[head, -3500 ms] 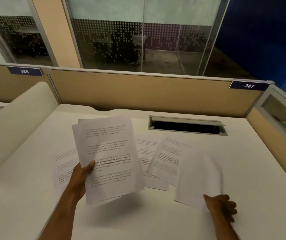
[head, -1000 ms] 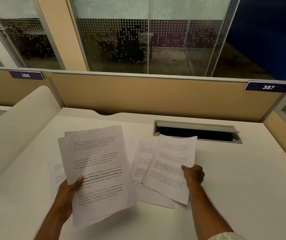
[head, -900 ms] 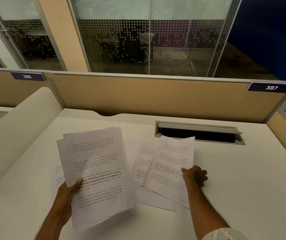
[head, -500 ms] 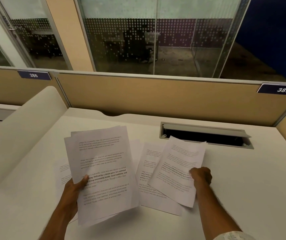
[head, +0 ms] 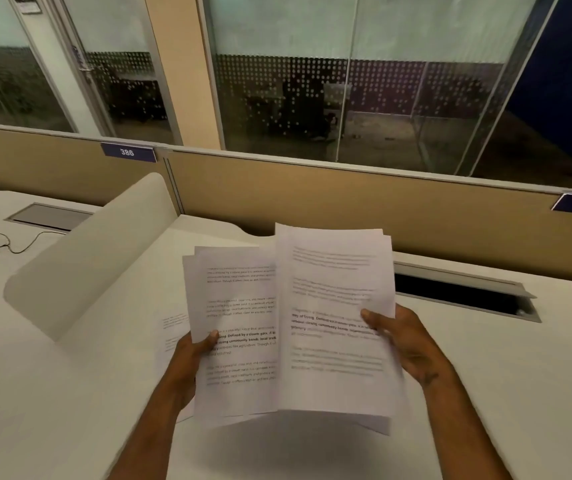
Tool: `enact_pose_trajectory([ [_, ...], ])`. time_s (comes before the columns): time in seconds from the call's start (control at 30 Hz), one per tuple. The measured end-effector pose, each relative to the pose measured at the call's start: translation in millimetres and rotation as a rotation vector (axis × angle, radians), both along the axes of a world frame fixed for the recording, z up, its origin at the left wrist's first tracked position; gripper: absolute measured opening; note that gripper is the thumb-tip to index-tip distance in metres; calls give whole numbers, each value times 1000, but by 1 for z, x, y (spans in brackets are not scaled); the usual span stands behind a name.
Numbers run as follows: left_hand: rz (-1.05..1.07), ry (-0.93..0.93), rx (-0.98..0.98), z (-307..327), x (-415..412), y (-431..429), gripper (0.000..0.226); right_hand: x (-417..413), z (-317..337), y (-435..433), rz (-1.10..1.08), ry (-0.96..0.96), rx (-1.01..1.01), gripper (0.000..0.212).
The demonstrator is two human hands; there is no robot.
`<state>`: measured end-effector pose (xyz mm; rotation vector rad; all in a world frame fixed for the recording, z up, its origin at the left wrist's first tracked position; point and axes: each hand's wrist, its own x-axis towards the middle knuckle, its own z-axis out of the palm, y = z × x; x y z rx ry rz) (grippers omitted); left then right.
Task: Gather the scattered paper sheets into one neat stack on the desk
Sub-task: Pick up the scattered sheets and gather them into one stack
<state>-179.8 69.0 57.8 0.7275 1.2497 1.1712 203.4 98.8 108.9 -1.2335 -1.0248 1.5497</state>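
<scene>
White sheets (head: 336,327) pinched by right hand (head: 412,344) overlap left hand's (head: 191,358) gripped bundle (head: 236,327); edges uneven; desk (head: 519,393) bare rightward.

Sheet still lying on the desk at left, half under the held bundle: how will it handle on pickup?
Likely floppy: the sheets in the right hand sag below its grip. Probably very light. The sheet on the desk lies flat on the smooth desk, so it may slide rather than lift; the left hand may need to catch an edge.
</scene>
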Motion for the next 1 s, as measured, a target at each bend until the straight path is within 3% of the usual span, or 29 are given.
enact_pose_trajectory([
  [0.2,-78,-99,33,4,-3,-13,33,-106,-20,-6,-18,37,-79,42],
  [0.33,-54,-178,1,4,-10,-19,62,-147,-23,-9,-112,-130,-41,55],
  [0.43,-68,-38,21,1,-13,-22,44,-165,-23,-10,-125,-171,-25,60],
  [0.53,-34,32,29,-6,-19,-25,39,-157,-29,-8,-225,-197,-52,52],
  [0.67,16,18,16,-6,-34,-31,36,-91,-65,-10,-489,-770,-260,48],
  [0.73,46,10,18,-8,-41,-33,35,-61,-87,-15,-451,-1011,-422,59],
  [0.8,68,2,19,-8,-45,-35,36,-45,-104,-19,-383,-1134,-507,68],
  [0.9,97,6,14,-6,-50,-38,37,-37,-115,-10,-370,-1131,-561,69],
  [1.0,106,16,8,-8,-51,-38,34,-28,-119,7,-433,-907,-677,65],
])
